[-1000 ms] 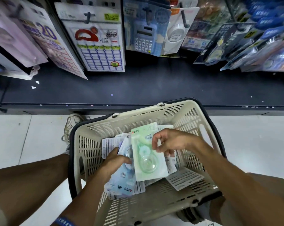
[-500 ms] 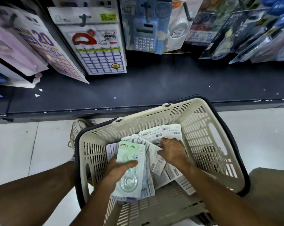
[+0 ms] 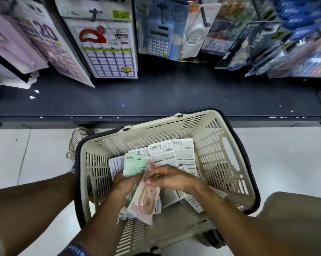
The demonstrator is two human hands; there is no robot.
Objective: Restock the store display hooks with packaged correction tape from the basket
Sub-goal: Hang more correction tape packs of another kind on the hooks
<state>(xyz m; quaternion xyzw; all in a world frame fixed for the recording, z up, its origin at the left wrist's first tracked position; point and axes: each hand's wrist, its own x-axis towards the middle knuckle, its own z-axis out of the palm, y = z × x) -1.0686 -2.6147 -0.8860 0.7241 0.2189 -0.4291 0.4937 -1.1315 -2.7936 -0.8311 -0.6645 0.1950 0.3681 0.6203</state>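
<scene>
Over the cream slatted plastic basket (image 3: 207,137), the left hand (image 3: 125,183) grips a green carded correction-tape pack (image 3: 134,164) while the right hand (image 3: 169,177) pinches a pink one (image 3: 146,202) (more packs lie face-down beneath).

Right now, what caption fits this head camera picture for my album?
Both hands, left and right, gather correction tape packs over the cream basket below hanging display hooks.

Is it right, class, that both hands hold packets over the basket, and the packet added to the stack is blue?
Not quite. In the head view the left hand and right hand do hold packets over the basket, but the added packet is pink, lying against a green packet.
</scene>
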